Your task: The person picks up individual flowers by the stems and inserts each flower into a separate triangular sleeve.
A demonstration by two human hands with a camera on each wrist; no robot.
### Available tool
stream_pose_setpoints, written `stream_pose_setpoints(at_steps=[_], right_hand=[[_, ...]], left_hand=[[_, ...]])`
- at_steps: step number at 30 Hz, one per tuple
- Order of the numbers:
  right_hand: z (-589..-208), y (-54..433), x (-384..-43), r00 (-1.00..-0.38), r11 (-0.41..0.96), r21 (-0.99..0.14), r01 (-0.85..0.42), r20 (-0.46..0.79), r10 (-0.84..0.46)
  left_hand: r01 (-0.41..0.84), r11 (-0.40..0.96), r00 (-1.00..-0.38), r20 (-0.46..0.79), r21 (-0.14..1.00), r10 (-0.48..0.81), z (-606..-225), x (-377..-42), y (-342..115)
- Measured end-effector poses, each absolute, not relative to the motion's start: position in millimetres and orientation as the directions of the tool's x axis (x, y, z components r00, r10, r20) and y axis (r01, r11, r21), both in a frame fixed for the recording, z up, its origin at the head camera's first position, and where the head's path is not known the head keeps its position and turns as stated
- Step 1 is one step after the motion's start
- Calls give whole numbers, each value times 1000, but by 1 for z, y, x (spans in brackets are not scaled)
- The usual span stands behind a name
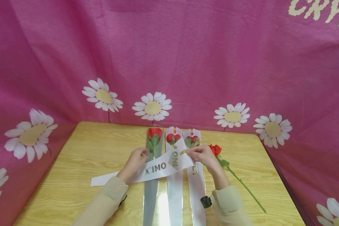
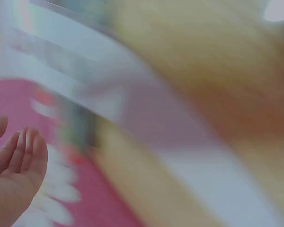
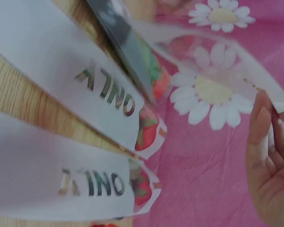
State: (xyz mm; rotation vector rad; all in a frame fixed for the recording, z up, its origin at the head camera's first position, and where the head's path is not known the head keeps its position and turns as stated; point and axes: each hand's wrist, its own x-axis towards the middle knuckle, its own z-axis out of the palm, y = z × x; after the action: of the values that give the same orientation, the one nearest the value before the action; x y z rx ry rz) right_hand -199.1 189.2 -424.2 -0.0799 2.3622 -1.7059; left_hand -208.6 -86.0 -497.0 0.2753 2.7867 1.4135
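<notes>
My right hand (image 1: 204,157) pinches the wide end of a long white paper flower sleeve (image 1: 155,169) with cut-out letters and a small gold print. The sleeve slants above the table, its narrow end toward the left. My left hand (image 1: 135,161) is beside it with fingers loosely bent; in the left wrist view that hand (image 2: 19,175) holds nothing. Beneath the sleeve lies a red rose (image 1: 154,133) in a clear wrapper. To its right are two roses in white "ONLY" sleeves (image 3: 99,90), with red petals showing at heart-shaped windows.
An unwrapped red rose (image 1: 215,150) with a long green stem lies to the right of my right hand. All this rests on a wood-grain table (image 1: 101,141). Behind the table hangs a pink cloth (image 1: 186,62) printed with daisies.
</notes>
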Motion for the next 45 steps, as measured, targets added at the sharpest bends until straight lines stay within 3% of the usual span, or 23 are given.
stream_pose_setpoints(at_steps=[4,9,16,26,30,35,41,45], right_hand=[[-420,174,-191,-982,371,-928,46,-110,-154],[-420,152,-183,-984,391,-920,-23,-48,-170],[-430,135,-179,-984,353,-931,-90,28,-178],[-440,138,-178,-984,230,-973,-20,-22,-178],[-446,138,-179,-996,262,-965,-14,-9,-84],[-450,138,-177,-998,389,-920,-52,61,11],[-450,135,-175,-989,501,-861,-85,132,60],[-450,135,-175,-985,555,-827,-90,155,72]], left_hand=[[146,418,-980,73,897,185,-464,-198,-48],[9,238,-976,-43,971,211,-440,-184,-19],[12,195,-993,-10,981,114,-442,-175,-8],[21,116,-997,12,993,78,-458,-176,-13],[41,139,-999,38,989,23,-459,-178,-13],[123,277,-990,139,953,-37,-456,-175,-11],[266,557,-935,351,787,-49,-453,-173,-9],[321,633,-898,438,705,-32,-451,-173,-9]])
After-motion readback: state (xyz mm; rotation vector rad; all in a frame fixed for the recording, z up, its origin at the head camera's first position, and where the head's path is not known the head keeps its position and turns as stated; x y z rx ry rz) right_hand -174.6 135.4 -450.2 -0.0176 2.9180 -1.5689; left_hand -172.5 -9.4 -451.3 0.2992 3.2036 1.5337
